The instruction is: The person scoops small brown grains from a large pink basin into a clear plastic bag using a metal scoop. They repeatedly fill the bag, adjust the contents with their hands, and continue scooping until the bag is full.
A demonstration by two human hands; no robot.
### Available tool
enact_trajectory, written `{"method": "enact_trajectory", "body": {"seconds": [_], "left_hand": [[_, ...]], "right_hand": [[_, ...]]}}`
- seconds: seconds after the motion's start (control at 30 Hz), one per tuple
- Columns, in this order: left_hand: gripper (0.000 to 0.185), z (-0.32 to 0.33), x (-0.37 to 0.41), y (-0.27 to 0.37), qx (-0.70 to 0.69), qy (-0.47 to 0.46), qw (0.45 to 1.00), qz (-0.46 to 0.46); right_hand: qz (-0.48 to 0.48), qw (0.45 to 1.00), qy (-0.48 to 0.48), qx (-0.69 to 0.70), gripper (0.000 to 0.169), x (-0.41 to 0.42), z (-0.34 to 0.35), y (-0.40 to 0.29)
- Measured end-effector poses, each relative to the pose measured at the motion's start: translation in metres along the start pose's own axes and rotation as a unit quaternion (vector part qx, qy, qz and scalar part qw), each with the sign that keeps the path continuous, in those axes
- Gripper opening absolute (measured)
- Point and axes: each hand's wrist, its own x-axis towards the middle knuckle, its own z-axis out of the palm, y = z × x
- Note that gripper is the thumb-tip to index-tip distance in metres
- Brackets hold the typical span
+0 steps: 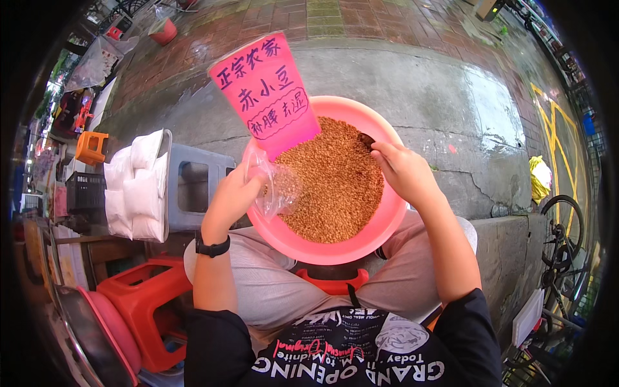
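Observation:
A round pink plastic basin (pixel 333 254) stands in front of me between my knees. Small brown beans or grains (pixel 333 188) fill much of it. My left hand (pixel 242 188) grips a clear plastic bag (pixel 278 196) over the basin's left side; some grains show through or in it. At the basin's right, my right hand (pixel 399 167) holds a dark scoop or spoon (pixel 366 140), its tip among the grains and its shape mostly hidden. A bright pink sign (pixel 266 92) with handwriting stands tilted at the basin's far left.
At left, a grey stool (pixel 193 184) stands beside a tray of white packets (pixel 138 188). Nearer are a red stool (pixel 140 300) and a metal basin (pixel 82 329). A stone ledge (pixel 508 256) and a bicycle (pixel 561 237) are at right. Wet pavement (pixel 435 87) lies ahead.

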Motion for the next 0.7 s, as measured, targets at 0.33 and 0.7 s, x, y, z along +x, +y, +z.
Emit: {"method": "enact_trajectory", "body": {"seconds": [0.33, 0.7], "left_hand": [[0.03, 0.027, 0.002, 0.011, -0.185, -0.132, 0.974, 0.009], [0.03, 0.028, 0.007, 0.006, -0.327, -0.199, 0.924, 0.026]], "right_hand": [[-0.012, 1.0, -0.013, -0.004, 0.02, -0.002, 0.006, -0.006], [-0.01, 1.0, -0.026, 0.002, 0.019, 0.002, 0.006, -0.006]]}}
